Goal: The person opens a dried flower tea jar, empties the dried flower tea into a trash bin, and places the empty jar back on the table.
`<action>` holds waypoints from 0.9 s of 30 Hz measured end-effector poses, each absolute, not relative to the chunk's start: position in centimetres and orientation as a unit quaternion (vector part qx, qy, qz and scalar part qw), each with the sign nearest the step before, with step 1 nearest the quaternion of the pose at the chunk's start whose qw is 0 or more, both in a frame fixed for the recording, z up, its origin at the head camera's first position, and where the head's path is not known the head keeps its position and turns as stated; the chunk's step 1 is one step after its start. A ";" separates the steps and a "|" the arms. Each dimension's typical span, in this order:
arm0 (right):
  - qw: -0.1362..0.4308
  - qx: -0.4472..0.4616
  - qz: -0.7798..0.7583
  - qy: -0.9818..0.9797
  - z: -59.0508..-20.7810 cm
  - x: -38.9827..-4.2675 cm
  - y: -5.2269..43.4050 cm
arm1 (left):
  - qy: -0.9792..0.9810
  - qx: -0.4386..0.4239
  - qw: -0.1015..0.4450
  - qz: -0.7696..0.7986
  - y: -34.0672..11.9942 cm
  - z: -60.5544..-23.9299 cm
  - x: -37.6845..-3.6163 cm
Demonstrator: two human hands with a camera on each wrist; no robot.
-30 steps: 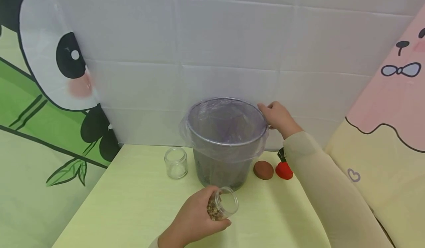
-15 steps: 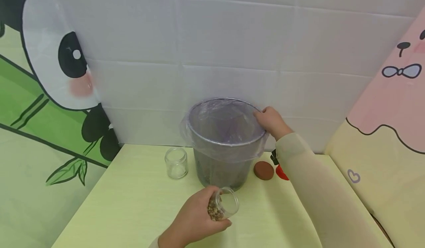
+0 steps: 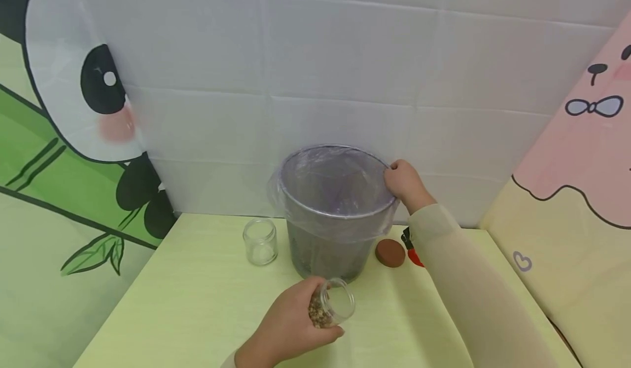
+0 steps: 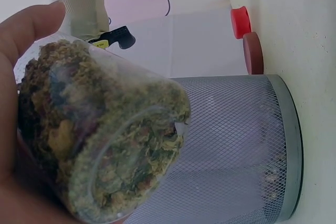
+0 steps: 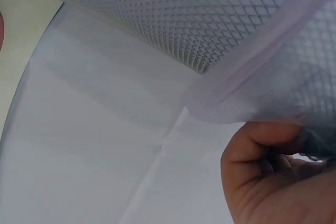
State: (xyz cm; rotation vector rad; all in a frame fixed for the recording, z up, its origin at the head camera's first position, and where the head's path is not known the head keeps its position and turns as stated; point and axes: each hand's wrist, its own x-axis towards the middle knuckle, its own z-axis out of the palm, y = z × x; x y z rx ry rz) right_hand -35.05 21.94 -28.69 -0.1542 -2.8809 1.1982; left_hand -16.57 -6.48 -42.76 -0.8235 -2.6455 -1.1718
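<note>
While the right hand [image 3: 404,184] grips the far right rim of the mesh bin [image 3: 335,247], its fingers curled over the edge and pinching the clear plastic liner [image 3: 340,184] folded there, the left hand [image 3: 291,327] holds a small glass jar [image 3: 332,305] close to the near foot of the bin. The jar is filled with dried brown-green bits and carries no lid; the left fingers wrap round its body, and it lies tilted, its long axis running from the palm up and rightward so that its open mouth points toward the bin wall. The bin stands upright on the yellow-green worktop [image 3: 197,302], just beyond the jar, with its open top well above the jar's mouth; the jar's contents therefore lie below and in front of the rim that the right hand steadies. Of the two hands the left is the nearer to the jar and the right the nearer to the opening. The left wrist view shows the packed jar [image 4: 105,135] against the mesh side, and the right wrist view shows the thumb [image 5: 262,145] under the folded liner edge. An empty glass jar [image 3: 260,241] stands left of the bin; a brown lid [image 3: 390,252] and a red lid [image 3: 413,256] lie to its right, the latter partly hidden by the sleeve [image 3: 473,302].
</note>
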 end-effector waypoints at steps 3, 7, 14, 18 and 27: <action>0.016 -0.045 0.370 -0.928 -28.8 -35.1 22.1 | -0.880 -0.270 0.064 -0.386 -6.5 -42.7 -16.7; 0.021 -0.049 0.361 -0.931 -29.0 -35.1 22.2 | -0.879 -0.271 0.062 -0.387 -6.6 -42.6 -16.9; 0.012 -0.052 0.379 -0.924 -28.9 -35.0 22.0 | -0.883 -0.261 0.054 -0.387 -6.9 -42.4 -17.1; 0.009 -0.054 0.385 -0.921 -28.9 -35.0 21.8 | -0.880 -0.260 0.060 -0.392 -7.1 -42.3 -17.1; 0.011 -0.059 0.385 -0.921 -29.1 -35.3 21.8 | -0.879 -0.249 0.077 -0.399 -7.6 -42.4 -17.3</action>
